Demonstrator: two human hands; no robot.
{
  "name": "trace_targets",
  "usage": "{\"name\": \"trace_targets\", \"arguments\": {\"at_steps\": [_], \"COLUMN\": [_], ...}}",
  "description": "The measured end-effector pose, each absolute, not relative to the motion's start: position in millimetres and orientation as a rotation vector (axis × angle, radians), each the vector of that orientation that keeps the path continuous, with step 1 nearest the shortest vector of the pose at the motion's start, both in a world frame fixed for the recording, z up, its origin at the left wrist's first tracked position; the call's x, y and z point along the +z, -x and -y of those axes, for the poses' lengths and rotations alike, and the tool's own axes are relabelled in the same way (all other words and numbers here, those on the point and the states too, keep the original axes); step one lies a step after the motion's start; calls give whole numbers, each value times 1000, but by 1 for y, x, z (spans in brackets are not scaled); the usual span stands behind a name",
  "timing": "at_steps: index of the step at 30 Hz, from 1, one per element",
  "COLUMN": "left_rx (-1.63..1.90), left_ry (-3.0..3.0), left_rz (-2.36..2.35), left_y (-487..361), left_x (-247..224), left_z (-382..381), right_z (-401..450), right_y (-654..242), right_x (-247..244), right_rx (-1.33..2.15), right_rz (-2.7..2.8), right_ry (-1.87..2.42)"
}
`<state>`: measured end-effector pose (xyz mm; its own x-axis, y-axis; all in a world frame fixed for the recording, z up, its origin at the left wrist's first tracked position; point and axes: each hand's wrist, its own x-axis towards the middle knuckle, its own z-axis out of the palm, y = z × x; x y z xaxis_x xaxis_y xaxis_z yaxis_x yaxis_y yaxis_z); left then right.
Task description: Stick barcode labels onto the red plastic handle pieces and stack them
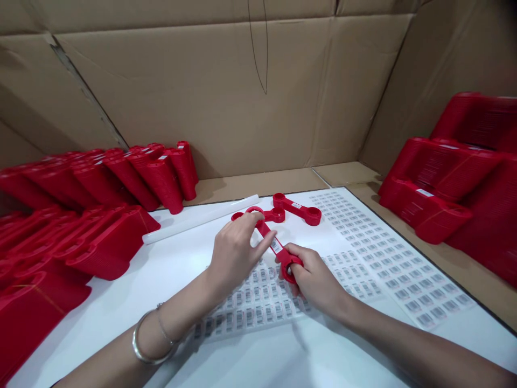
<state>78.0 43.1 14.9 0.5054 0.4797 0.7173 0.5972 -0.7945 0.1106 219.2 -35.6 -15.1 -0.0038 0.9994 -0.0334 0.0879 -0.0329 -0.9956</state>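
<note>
Between my hands is a red plastic piece with a ring at each end and a white barcode label [277, 246] on its bar. My right hand [313, 272] grips its near ring. My left hand [238, 248] is closed at the far ring, fingertips on the red plastic, with the thumb beside the bar. Just behind lies another red piece [276, 215], partly hidden by the held one. A third red piece [297, 208] with a label rests to the right of it. Under my hands is a sheet of barcode stickers [246, 310].
Stacks of red pieces [105, 242] fill the left side, and more stacks [428, 202] stand at the right. A white tube [197, 220] lies across the back of the table. More barcode stickers [399, 264] cover the right part. Cardboard walls [202, 97] rise behind.
</note>
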Motion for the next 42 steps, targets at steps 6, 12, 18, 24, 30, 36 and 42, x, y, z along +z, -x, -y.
{"name": "trace_targets", "arguments": {"at_steps": [6, 12, 18, 24, 30, 36, 42], "left_rx": [-1064, -1552, -1807, -1237, -78, 51, -167], "left_ry": [2666, 2678, 2781, 3037, 2991, 2984, 3151], "left_rz": [846, 1040, 1118, 1224, 1396, 1432, 1334], "left_y": [-80, -73, -72, -72, -72, -71, -66], "left_x": [10, 16, 18, 29, 31, 23, 36], "left_z": [-36, -54, -55, -48, -38, -39, -38], "right_z": [34, 33, 28, 21, 26, 26, 24], "right_y": [-220, -221, -228, -239, -230, -229, -231], "right_x": [-18, -14, -5, -3, -12, -17, -18], "right_rx": [1186, 1212, 1255, 1204, 1226, 1225, 1242], "right_rz": [1249, 1226, 1143, 1067, 1165, 1229, 1213], "right_ry": [1265, 1305, 1339, 1372, 1419, 1464, 1483]}}
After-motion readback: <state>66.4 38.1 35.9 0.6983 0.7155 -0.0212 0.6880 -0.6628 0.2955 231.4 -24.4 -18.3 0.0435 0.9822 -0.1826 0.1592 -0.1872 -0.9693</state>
